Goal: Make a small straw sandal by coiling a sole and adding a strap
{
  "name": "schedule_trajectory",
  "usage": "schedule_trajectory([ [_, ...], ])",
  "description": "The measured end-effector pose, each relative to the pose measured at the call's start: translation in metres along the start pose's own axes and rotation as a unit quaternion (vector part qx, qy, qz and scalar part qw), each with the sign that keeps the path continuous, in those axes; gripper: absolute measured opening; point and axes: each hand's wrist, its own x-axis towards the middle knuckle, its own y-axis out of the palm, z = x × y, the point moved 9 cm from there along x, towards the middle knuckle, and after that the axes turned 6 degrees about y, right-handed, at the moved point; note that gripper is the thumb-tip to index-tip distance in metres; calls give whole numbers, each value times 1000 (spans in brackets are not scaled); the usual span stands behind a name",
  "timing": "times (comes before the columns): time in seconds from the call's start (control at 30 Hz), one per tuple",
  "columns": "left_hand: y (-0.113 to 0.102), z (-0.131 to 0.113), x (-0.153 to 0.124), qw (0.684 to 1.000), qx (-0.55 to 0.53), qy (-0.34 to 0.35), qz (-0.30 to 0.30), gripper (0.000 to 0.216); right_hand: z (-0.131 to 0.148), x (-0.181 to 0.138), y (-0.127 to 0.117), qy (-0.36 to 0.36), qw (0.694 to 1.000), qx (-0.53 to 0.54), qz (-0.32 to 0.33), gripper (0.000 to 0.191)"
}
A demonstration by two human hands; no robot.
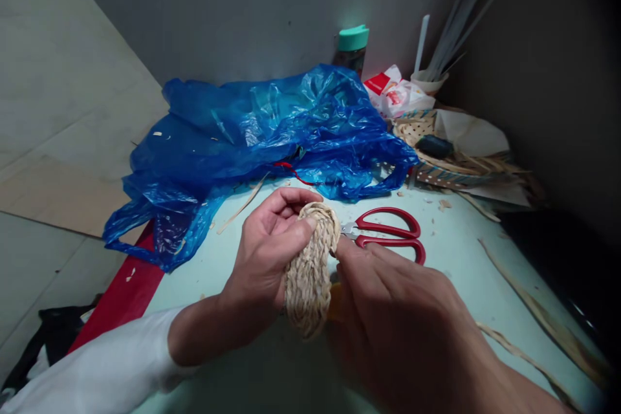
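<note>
My left hand (272, 246) is closed around an oval piece of braided straw (313, 272), its thumb pressed on the upper face. The coils of pale plait run lengthwise and curve round at the top end. My right hand (388, 291) meets the piece's right edge, fingers bent and drawn together; the back of the hand hides what they grip. Something yellow (336, 303) shows dimly under that hand, too shaded to name. Just beyond the right hand lies a pair of scissors (391, 233) with red handles, its blade tips hidden behind the straw piece.
A crumpled blue plastic bag (252, 123) spreads across the table's back. Behind it stands a green-lidded jar (353, 42). At right are a woven basket (451, 171) with straw strips, a cup of thin sticks (431, 81) and a black flat object (548, 272). Straw scraps dot the pale tabletop (218, 272).
</note>
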Motion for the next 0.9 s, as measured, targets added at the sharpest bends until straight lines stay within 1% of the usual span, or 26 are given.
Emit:
schedule_trajectory([
  [0.1,-2,2,-1,1000,12,-2,-7,12,-2,-2,2,3,1000,1,3,16],
  [0.2,-5,2,-3,999,31,-6,-26,14,-5,-5,10,7,999,-6,40,15],
  [0.27,-6,0,-4,998,44,2,-36,15,-4,-7,11,6,999,-2,41,16],
  [0.37,-5,-4,-5,997,55,24,-39,15,2,-7,5,-8,1000,-2,3,23],
  [0.43,-3,-5,-7,998,46,38,-28,14,5,-6,0,-15,999,2,-30,24],
  [0.5,-1,-4,-8,998,30,49,-12,12,6,-6,-6,-11,998,7,-66,23],
  [0.57,1,-3,-9,998,7,56,1,12,3,-5,-9,2,996,19,-84,24],
  [0.77,5,-1,-7,997,-43,59,8,15,-7,3,-10,24,996,70,-41,16],
  [0.83,6,-2,-7,997,-58,52,14,15,-13,6,-11,49,995,83,-24,17],
  [0.9,8,-3,-7,997,-59,39,30,14,-22,9,-11,83,991,101,5,19],
])
